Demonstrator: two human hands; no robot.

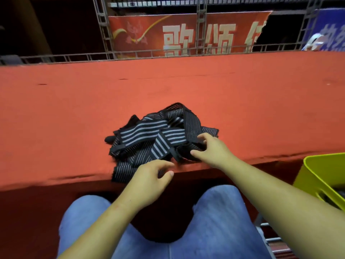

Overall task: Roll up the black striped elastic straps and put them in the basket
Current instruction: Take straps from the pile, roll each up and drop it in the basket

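The red banner (155,34) says "歌颂"; the right hand (211,150) pinches the striped straps (149,135), and the left hand (149,178) curls just beside them, its grip unclear.

Striped straps (160,135) piled on red table (74,109), near edge. R hand (211,148) pinches one; L hand (149,176) beside pile, grip unclear. Yellow basket (317,174) far R.

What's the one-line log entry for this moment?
straps: loose pile, red table edge | right hand: fingers grip a strap | left hand: at pile's near edge, grip unclear | basket: beside table, right
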